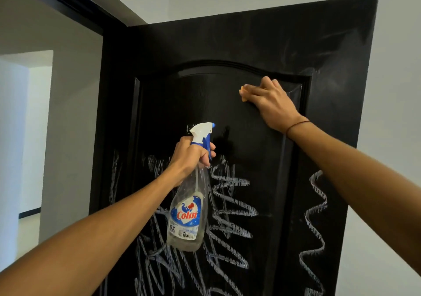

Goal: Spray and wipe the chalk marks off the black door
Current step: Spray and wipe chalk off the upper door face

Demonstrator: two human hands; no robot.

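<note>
Door [239, 51]: black, open, arched panel; upper part wiped to faint smears. Chalk marks [230, 206]: white scribbles across the lower panel, one zigzag on the right stile. Bottle [188, 216]: clear sprayer (label "Colin"), my left hand [190, 156] curled round its neck, fingers on the trigger, nozzle facing the door. Cloth [243, 94]: orange, mostly hidden, pressed to the upper panel under my right hand [271, 104], fingers bent over it.
</note>
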